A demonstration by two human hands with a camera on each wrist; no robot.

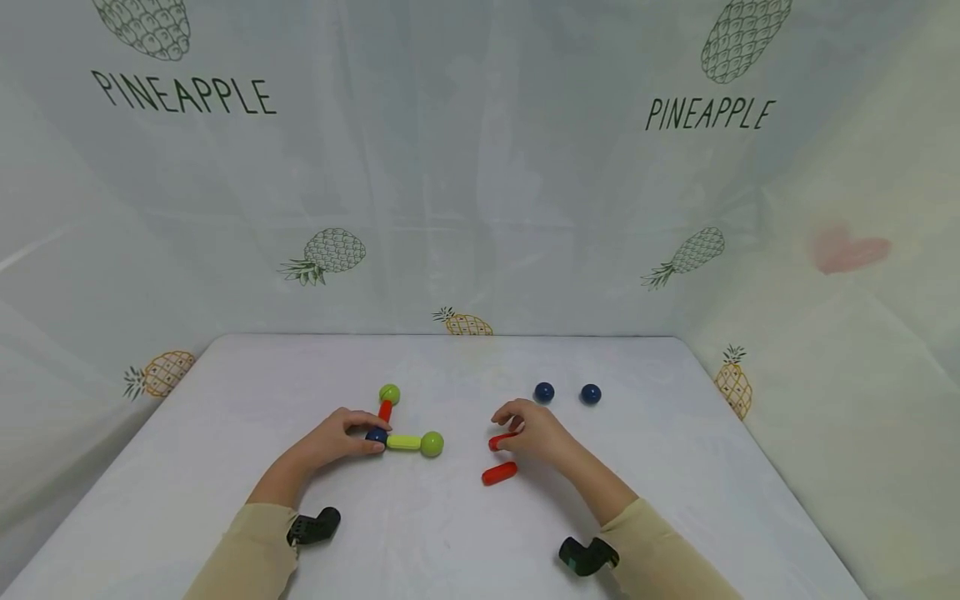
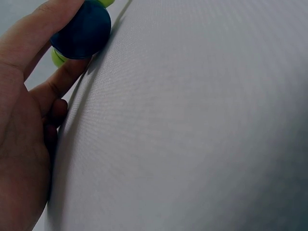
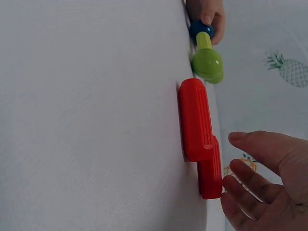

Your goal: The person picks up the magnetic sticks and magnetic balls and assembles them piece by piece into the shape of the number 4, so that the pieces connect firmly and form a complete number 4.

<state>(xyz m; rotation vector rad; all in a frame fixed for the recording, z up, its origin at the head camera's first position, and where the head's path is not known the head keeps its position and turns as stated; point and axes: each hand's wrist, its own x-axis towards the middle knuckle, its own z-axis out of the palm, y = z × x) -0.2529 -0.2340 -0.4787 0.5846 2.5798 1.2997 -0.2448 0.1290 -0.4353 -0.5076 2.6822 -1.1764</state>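
Observation:
My left hand (image 1: 341, 437) pinches a dark blue ball (image 2: 86, 31) between thumb and fingers, low over the table. From that ball a red rod (image 1: 386, 411) runs back to a green ball (image 1: 389, 394), and a yellow-green rod (image 1: 404, 442) leads right to another green ball (image 1: 432, 443). My right hand (image 1: 534, 431) is at the farther loose red rod (image 1: 495, 442), overlapping its end in the head view. In the right wrist view its thumb and fingers are parted, with nothing between them. A second red rod (image 3: 195, 120) lies nearer to me.
Two loose blue balls, one (image 1: 544, 392) just behind my right hand and one (image 1: 591, 394) farther right, sit on the white table (image 1: 420, 533). A pineapple-printed cloth (image 1: 480, 167) hangs behind the table's back edge. Black wrist cameras (image 1: 315, 527) jut out from both sleeves.

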